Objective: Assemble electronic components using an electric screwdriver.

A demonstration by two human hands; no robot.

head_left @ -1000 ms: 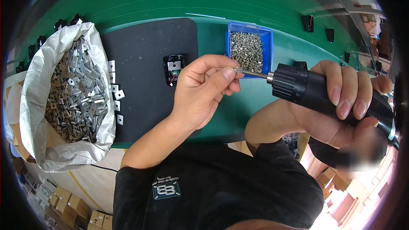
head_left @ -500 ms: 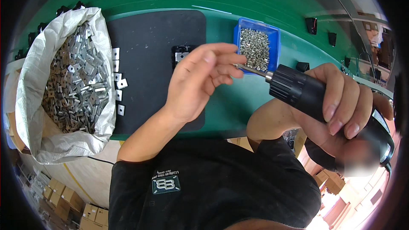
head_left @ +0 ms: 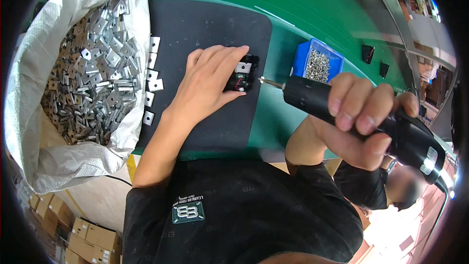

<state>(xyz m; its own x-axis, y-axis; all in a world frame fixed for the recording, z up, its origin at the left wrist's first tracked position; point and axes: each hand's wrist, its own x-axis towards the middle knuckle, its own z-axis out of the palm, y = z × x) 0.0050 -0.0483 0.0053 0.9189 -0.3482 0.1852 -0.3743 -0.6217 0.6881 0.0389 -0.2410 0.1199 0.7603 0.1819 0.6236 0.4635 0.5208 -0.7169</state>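
On the dark mat (head_left: 210, 24), my left hand (head_left: 200, 80) is curved around a small black plastic housing (head_left: 241, 84), its fingers at the far side and its thumb at the near side. A square metal plate with a hole (head_left: 243, 67) sits in that housing, beside a bit of green and red. My right hand (head_left: 361, 112) is wrapped around a black electric screwdriver (head_left: 308, 97), held level and pointing left. A small screw (head_left: 262, 80) shows at the tip of its bit, just right of the housing and apart from it.
A white woven sack (head_left: 29, 98) full of metal plates (head_left: 97, 83) stands at the left. Several loose plates (head_left: 155, 85) lie along the mat's left edge. A blue bin (head_left: 337, 63) of screws (head_left: 317, 66) is at the right. Another person (head_left: 361, 181) is at lower right.
My left hand has left the screwdriver's bit and come down around the black housing. The screwdriver has shifted left, toward the housing. The whole view has shifted too.
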